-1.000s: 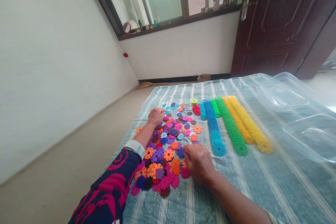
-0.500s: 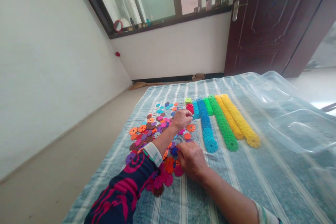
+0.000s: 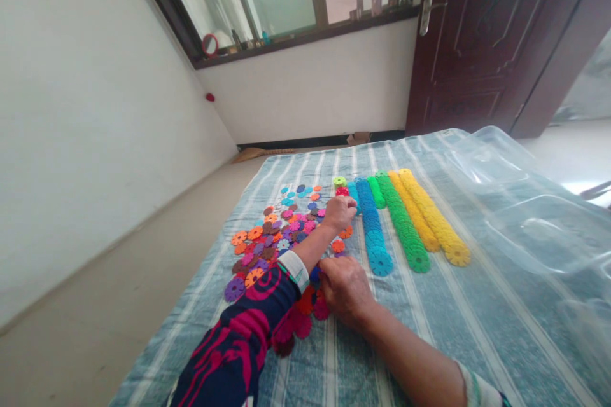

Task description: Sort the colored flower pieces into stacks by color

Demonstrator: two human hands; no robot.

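My left hand (image 3: pixel 340 212) reaches across the loose discs with its fingers pinched at the near end of a short light blue row (image 3: pixel 353 192). What sits between those fingertips is hidden. Lower down, my right hand (image 3: pixel 347 289) is closed beside a dark blue notched disc (image 3: pixel 315 275); I cannot make out what its fingers hold. Loose flower-shaped plastic discs, among them an orange disc (image 3: pixel 254 277) and a purple disc (image 3: pixel 234 289), spread around and under my left forearm. A red stack (image 3: pixel 342 191) lies just beyond my left hand.
Overlapping rows of discs lie to the right: blue (image 3: pixel 371 219), green (image 3: pixel 403 222) and yellow (image 3: pixel 434 216). Clear plastic containers (image 3: pixel 548 229) stand on the striped cloth (image 3: pixel 453 324) at the right. A lime green disc (image 3: pixel 339 182) lies at the far side.
My left hand has moved slightly right and away from me, along the end of the light blue row. My right hand stays almost in place. The whole view has shifted a little.
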